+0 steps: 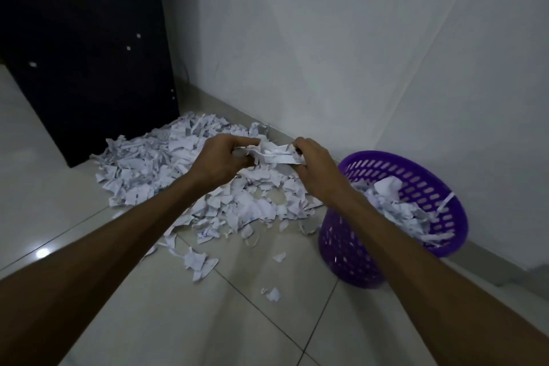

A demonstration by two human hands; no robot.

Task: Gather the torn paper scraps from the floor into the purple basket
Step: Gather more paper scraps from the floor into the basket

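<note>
We grip one bunch of scraps [274, 154] between us, left hand [221, 159] and right hand [316, 168] both curled round it, above the scrap pile [178, 169] on the floor [208, 306]. The purple basket [445, 217], partly filled, stands at four o'clock from the bunch.

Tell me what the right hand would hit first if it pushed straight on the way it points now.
The right hand points leftward, gripping the bunch of scraps. Straight on, it would press through that bunch into the left hand holding the other end.
</note>
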